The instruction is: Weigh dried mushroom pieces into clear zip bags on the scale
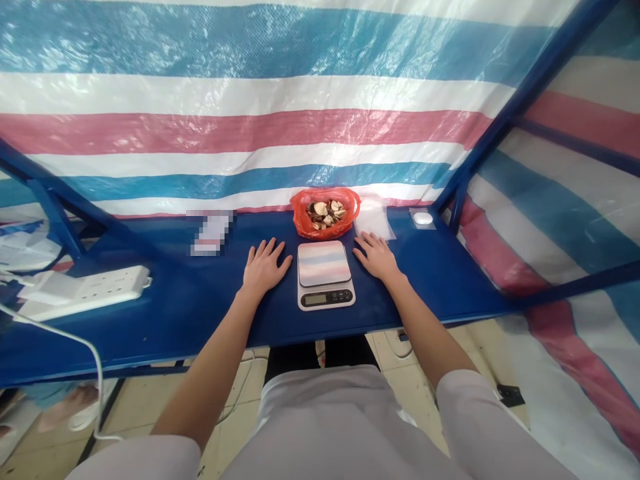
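Observation:
My left hand (263, 265) lies flat on the blue table (200, 320), fingers spread, to the left of a white kitchen scale (325, 267). On the scale's other side rests my right hand (375, 255), also flat with its fingers apart. Its fingertips reach the near edge of some clear plastic bags (373, 217). Behind the scale sits an open red plastic bag (300, 223) holding many brown and cream pieces (325, 212) that look like dried slices. The scale's plate carries nothing, and its display shows no readable figure.
At the back right lies a small clear packet with a white oval object (423, 218). A blurred-out paper or packet (213, 233) is at the back left. A white power strip (95, 290) with a cable lies left. Blue frame bars (520, 87) and striped sheeting (250, 133) enclose the table.

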Demonstrator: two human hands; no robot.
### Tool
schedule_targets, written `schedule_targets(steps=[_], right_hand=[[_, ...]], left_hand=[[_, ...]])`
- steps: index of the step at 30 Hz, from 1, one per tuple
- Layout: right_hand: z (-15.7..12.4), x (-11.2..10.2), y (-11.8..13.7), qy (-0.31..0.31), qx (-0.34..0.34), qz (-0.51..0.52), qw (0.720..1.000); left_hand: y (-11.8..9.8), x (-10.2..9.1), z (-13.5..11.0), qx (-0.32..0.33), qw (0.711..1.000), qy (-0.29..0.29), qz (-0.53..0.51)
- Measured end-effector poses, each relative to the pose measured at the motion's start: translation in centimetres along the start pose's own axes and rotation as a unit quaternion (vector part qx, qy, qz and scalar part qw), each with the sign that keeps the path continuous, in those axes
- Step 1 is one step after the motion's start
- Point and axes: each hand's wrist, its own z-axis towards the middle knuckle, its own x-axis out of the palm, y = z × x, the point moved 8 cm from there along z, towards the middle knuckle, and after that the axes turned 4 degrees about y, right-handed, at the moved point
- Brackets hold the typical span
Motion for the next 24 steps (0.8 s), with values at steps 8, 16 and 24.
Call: schedule_targets(steps=[8, 16, 24], right_hand=[[-0.13, -0.11, -0.12, 0.023, 0.012, -0.004, 1.0], [-0.13, 0.0, -0.41, 0.006, 0.007, 0.0, 1.0], [-0.17, -0.16, -0.1, 0.007, 0.007, -0.007, 1.0]], left_hand=[[-0.24, 0.19, 0.12, -0.01, 0.999, 0.038, 0.012], [-0.64, 0.27, 0.28, -0.035, 0.994, 0.091, 0.043], [-0.49, 0.31, 0.16, -0.029, 0.995, 0.074, 0.052]])
